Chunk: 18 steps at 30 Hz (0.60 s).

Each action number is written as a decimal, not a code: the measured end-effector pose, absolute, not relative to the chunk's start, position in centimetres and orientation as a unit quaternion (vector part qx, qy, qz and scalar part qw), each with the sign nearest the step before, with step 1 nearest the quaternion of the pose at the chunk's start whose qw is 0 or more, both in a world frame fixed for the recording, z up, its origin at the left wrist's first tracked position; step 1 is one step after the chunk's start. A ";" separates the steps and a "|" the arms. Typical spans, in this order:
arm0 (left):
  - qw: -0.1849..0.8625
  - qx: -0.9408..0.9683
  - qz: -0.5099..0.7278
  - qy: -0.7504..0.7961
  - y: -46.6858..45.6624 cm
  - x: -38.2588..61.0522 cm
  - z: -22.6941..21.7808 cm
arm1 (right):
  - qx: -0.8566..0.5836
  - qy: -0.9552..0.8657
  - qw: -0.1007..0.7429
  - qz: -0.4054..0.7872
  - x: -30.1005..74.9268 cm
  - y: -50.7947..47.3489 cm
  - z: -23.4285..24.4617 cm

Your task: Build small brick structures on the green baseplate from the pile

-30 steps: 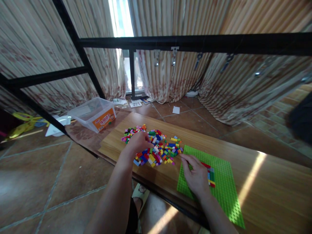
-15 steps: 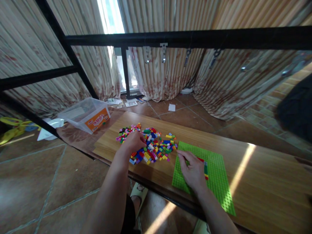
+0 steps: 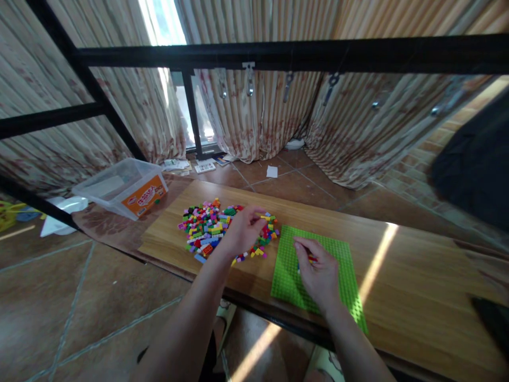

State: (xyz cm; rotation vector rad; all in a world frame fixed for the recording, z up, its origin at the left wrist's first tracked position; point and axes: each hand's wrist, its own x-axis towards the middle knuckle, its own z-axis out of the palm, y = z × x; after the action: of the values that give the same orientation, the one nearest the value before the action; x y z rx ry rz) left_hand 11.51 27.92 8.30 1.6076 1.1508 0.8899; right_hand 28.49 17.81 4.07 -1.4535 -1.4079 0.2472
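Observation:
Small colourful toy building bricks lie in a loose spread on the wooden bench. My left hand hovers over the right part of this spread, thumb and fingers drawn together; what they pinch, if anything, I cannot make out. A green studded baseplate lies to the right of the bricks. Above it is my right hand, its thumb and fingertips closed in a pinch, the contents too small to name. A few red and yellow bricks show on the baseplate, mostly hidden behind that hand.
A clear plastic bin with an orange label stands at the bench's left end. Black metal bars cross beyond the bench, with small metal hooks hanging from them. Papers lie on the tiled floor by the curtains. A dark object sits at the right.
My left hand has moved right across the bricks, uncovering the left part of the spread. My right hand has stayed over the baseplate, shifting slightly. The view has turned a little to the right.

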 end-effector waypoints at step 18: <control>0.394 0.790 0.258 0.393 23.4 18.2 5.4 | -0.644 -0.621 0.413 0.170 34.2 15.1 4.2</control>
State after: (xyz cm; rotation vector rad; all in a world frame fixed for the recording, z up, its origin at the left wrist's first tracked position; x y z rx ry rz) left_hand 18.17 23.44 5.36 2.0040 0.9961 0.6533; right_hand 34.19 15.10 4.19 -1.6197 -1.5612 0.4264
